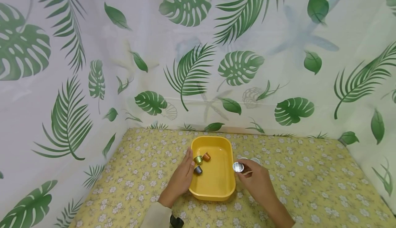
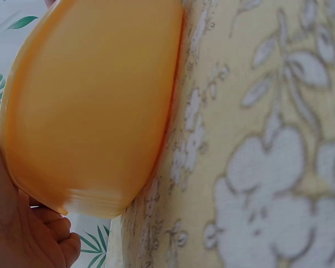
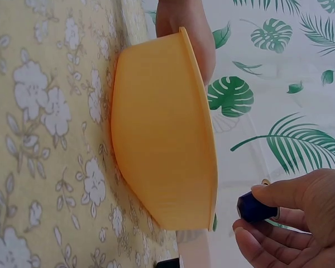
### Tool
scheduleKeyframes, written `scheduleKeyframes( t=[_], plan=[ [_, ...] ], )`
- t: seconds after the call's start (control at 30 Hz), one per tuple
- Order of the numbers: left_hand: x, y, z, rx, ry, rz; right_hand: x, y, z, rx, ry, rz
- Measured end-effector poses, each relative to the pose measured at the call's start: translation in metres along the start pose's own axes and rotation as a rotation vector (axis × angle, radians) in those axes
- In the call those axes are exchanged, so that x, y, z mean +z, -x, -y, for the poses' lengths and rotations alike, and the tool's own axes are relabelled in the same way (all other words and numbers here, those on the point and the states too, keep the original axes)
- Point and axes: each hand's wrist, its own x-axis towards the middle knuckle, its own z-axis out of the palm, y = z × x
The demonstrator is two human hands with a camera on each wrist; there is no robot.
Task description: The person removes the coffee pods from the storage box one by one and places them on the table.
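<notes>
A yellow tub [image 1: 213, 197] stands on the table, with a green coffee capsule [image 1: 198, 159], a copper-brown capsule [image 1: 206, 157] and a dark grey capsule [image 1: 198, 170] inside near its left wall. My left hand [image 1: 183, 173] holds the tub's left rim, thumb over the edge and fingers along the outside wall. Just beyond the right rim, my right hand [image 1: 254, 176] pinches another capsule [image 3: 258, 207] between thumb and fingers. Its body looks dark blue in the right wrist view; its silver lid [image 1: 238, 167] faces up in the head view.
Beside the right hand, partly hidden by it, more pale capsule lids [image 1: 255, 160] show on the table. A dark capsule [image 3: 168, 263] appears low in the right wrist view. Flowered yellow cloth [image 1: 309, 180] covers the table; leaf-print curtains [image 1: 198, 118] enclose its back and sides.
</notes>
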Motion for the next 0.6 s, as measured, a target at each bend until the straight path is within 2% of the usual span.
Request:
scheduleKeyframes(
  t=[0.23, 0.43, 0.6],
  plan=[
    [0.001, 0.003, 0.001, 0.006, 0.010, -0.005, -0.008, 0.000, -0.006, 0.051, 0.031, -0.001],
    [-0.002, 0.004, -0.001, -0.001, 0.004, -0.010, -0.013, 0.000, -0.014, 0.042, 0.048, -0.038],
    [-0.001, 0.002, -0.002, 0.006, 0.019, -0.002, -0.020, -0.002, -0.019, 0.072, 0.065, -0.046]
  ],
)
